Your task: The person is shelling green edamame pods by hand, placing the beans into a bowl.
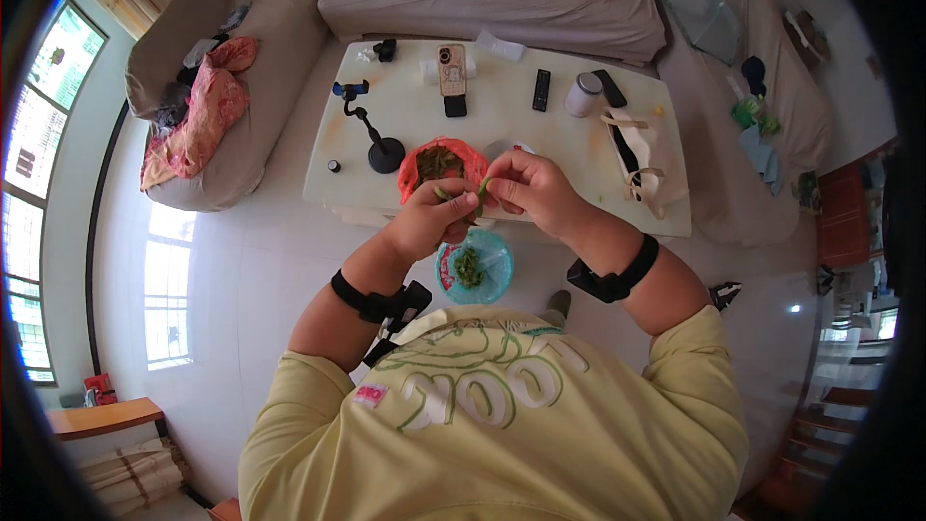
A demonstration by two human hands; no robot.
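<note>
At mid-frame the left hand [429, 219] is curled closed around green stalks [482, 191], the right hand [531, 193] pinching one end; short, close pinches seem best to me. The red bag [408, 179] crowds those knuckles by the table [588, 169] edge; open floor [251, 275] lies left of the blue basin [500, 273].

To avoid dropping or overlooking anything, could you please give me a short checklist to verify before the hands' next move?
1. Left hand has its grip closed on green plant matter: ok.
2. Right hand has its grip closed on green plant matter: ok.
3. Both hands share one single piece: cannot tell, partly hidden.
4. Red bag is open, with its contents visible: ok.
5. Turquoise basin is open from above, with green pieces inside: ok.
</note>
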